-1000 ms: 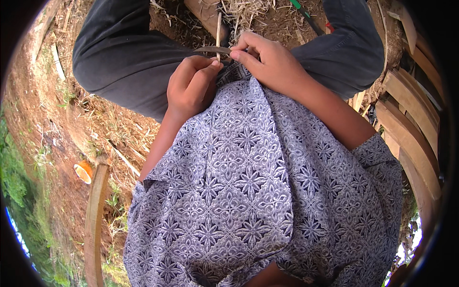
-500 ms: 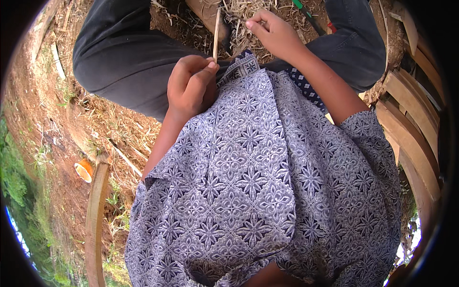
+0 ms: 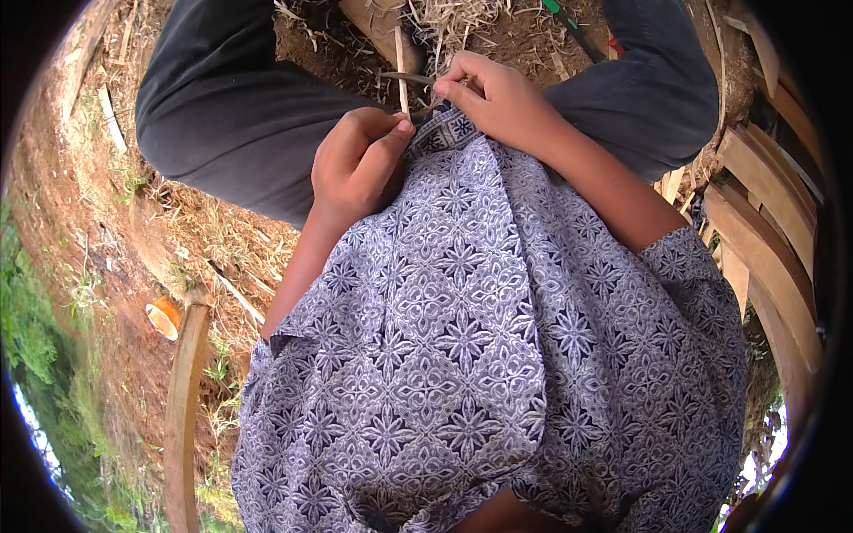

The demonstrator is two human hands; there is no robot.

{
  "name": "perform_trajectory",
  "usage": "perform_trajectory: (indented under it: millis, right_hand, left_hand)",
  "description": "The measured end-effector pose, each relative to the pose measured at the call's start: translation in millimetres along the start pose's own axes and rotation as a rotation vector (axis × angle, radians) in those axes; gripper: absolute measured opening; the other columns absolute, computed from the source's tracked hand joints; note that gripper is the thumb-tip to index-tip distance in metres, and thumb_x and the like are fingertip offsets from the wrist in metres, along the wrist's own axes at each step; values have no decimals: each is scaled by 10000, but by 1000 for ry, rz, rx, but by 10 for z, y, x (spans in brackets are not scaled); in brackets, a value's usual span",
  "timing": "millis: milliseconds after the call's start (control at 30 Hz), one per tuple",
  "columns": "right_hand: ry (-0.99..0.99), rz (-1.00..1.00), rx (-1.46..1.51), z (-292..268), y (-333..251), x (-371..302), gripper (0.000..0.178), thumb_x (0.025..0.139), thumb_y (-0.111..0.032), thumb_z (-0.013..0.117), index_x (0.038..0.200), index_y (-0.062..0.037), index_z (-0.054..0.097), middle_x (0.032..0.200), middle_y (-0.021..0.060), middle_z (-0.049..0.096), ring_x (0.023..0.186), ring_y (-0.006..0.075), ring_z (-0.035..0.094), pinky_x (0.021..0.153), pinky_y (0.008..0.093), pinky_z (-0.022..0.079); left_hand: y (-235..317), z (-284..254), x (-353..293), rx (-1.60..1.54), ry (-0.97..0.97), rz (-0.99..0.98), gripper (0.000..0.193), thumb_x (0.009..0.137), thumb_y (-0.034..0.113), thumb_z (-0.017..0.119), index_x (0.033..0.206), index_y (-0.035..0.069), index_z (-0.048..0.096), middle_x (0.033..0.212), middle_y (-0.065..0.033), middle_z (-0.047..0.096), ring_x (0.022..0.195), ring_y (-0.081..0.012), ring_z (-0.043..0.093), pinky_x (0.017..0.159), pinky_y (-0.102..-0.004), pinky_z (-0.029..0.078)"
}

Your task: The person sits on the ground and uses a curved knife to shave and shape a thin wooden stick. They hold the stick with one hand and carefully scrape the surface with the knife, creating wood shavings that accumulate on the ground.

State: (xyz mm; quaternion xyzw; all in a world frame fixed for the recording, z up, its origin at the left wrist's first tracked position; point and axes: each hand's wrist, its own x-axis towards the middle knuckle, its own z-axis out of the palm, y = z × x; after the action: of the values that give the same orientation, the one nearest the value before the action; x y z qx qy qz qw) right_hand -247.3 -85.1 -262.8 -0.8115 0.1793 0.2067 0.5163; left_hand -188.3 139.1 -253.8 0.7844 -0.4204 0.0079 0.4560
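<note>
My left hand (image 3: 357,164) is closed round the lower end of a thin, pale wooden stick (image 3: 402,67), which points away from me above my lap. My right hand (image 3: 484,89) is closed on a knife whose narrow dark blade (image 3: 410,77) lies across the stick, a little above my left fingertips. The knife's handle is hidden inside my right fist. A thicker piece of wood (image 3: 378,31) rests on the ground just beyond the stick.
Pale wood shavings (image 3: 458,22) cover the ground between my knees. A green-and-black tool (image 3: 573,31) lies by my right knee. Wooden boards (image 3: 764,240) are stacked at the right. An orange cup-like object (image 3: 163,317) and a wooden beam (image 3: 185,409) are on the left.
My right hand has moved nearer to me and left, bringing the blade down along the stick toward my left hand. The stick's far end has tipped slightly left.
</note>
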Motion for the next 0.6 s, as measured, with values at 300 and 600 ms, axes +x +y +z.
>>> perform_trajectory:
  millis: [300, 600]
  right_hand:
    - [-32, 44, -150, 4, 20, 220, 329, 963, -470, 661, 1011, -147, 702, 682, 55, 648, 653, 225, 648, 626, 407, 476]
    - [165, 70, -171, -222, 512, 449, 351, 975, -463, 660, 1029, -118, 694, 710, 62, 663, 658, 211, 643, 631, 388, 487]
  left_hand:
    - [32, -26, 12, 33, 39, -69, 305, 726, -39, 794, 1011, 13, 700, 928, -137, 667, 770, -259, 690, 598, -337, 550]
    - [-11, -5, 66, -5, 1, -32, 246, 761, -1, 782, 995, 31, 713, 926, -111, 680, 779, -250, 692, 610, -344, 554]
